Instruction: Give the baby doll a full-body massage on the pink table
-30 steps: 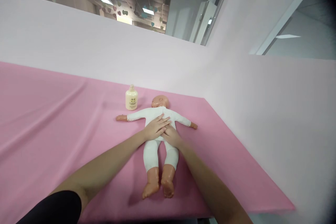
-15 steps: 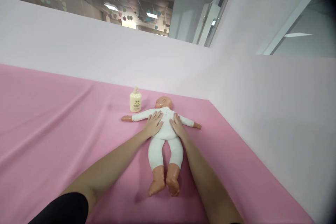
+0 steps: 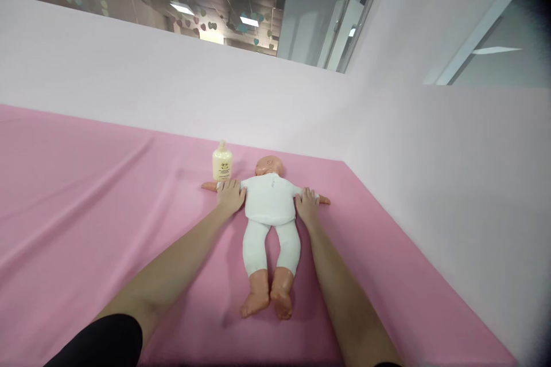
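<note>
The baby doll [image 3: 270, 206] lies on its back between the two hands, its long axis running straight away from the person, head at the far end and bare feet at the near end; its arms stretch out sideways, across that axis, so each one lies under a hand. The left hand [image 3: 231, 196] rests flat and spread on the doll's outstretched arm on that side, fingers pointing away, just beside the white-clad trunk; only the doll's small hand shows beyond the fingertips. The right hand [image 3: 306, 205] lies likewise open and palm down on the other arm, with the doll's hand poking out just past it; neither hand grips anything. Both hands sit level with the doll's chest and about equally near to the trunk, one on each flank. The cream lotion bottle [image 3: 222, 161] stands upright just beyond the left hand, near the doll's head, apart from both; the right hand is well away from it. Everything rests on the pink sheet [image 3: 94, 195] that covers the desk.
</note>
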The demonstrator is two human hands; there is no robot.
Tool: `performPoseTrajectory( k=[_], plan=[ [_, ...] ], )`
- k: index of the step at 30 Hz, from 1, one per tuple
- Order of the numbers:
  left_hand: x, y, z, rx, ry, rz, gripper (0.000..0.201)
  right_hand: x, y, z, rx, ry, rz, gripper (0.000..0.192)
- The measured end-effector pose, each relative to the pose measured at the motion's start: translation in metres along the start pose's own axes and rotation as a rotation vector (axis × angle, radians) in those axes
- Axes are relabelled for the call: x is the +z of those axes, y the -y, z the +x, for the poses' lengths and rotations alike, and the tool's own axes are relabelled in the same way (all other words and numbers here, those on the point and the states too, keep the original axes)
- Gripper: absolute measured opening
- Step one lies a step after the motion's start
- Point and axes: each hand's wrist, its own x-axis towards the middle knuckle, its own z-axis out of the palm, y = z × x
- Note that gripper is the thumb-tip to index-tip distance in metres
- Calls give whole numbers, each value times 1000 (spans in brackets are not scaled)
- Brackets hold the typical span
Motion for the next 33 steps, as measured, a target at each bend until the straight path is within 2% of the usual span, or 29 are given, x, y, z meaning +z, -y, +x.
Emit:
performPoseTrajectory(
  k=[3,6,8,12,17,23,33],
  plan=[
    [-6,6,1,-31,-4,30,42,-2,-5,0,20,-62,-8,58],
    [-8,4,1,-27,13,9,42,-7,2,-2,40,-61,25,57],
    [-7,-2,0,19,54,-44,44,-10,14,-6,30,-9,77,57],
    [2,-19,-2,137,126,-139,51,-11,46,-15,-84,134,172,60],
    [15,-30,-4,230,203,-216,64,-14,72,-29,-228,181,111,62],
    [18,-34,-8,323,238,-303,58,-23,82,-40,-291,239,75,64],
    [2,-45,-16,313,258,-310,54,-28,88,-52,-342,240,41,57]
  ],
)
